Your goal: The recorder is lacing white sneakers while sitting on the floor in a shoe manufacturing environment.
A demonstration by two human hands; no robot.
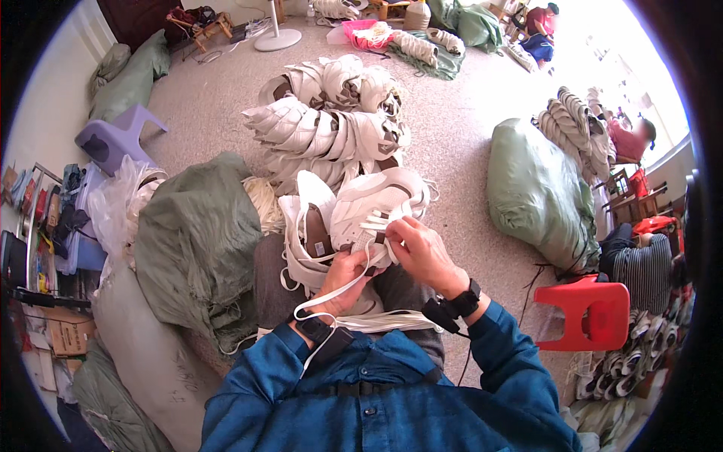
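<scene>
A white shoe upper [360, 205] with a brown inside rests over my lap, and my left hand [343, 285] is closed on its near part. My right hand [423, 255] pinches a white shoelace [374, 224] at the eyelet area of the upper. The long end of a lace trails across my left wrist. Beside it on the left lies another white upper [310, 192], its brown insole side showing. A bundle of white laces [388, 322] is spread over my lap. Just beyond my knees, many nested uppers [324, 132] are piled in rows on the floor.
Green sacks stand left [197, 233] and right [531, 192] of me. A red stool [584, 316] is at the right, a purple stool [124, 135] at the far left. Other people [640, 264] sit along the right side. A pink basket [367, 35] lies at the back.
</scene>
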